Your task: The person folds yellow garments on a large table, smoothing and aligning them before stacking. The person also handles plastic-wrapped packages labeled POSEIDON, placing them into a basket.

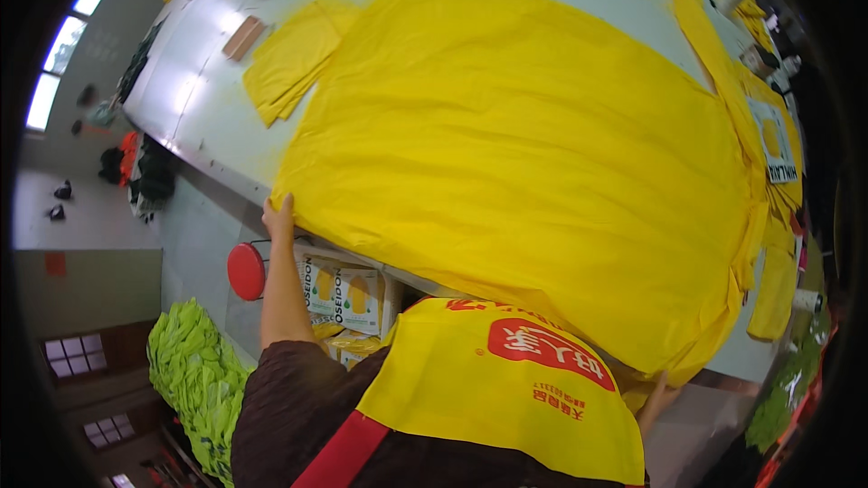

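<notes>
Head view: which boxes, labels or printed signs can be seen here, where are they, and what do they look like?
Cardboard cartons: under the table edge, near the left hand; white with yellow pictures.
Printed sheet: right end of the table, on yellow cloth; white rectangle, yellow picture, dark lettering.
Apron print: on the person's yellow apron, bottom centre; red patch, white characters.

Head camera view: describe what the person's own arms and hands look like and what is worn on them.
The left hand is bare, with no glove, ring or watch visible, and the forearm is uncovered up to a dark brown ribbed knit sleeve pushed up near the elbow. The right hand shows only in part below the yellow printed fabric apron; it also looks bare, and its sleeve is hidden.
</notes>
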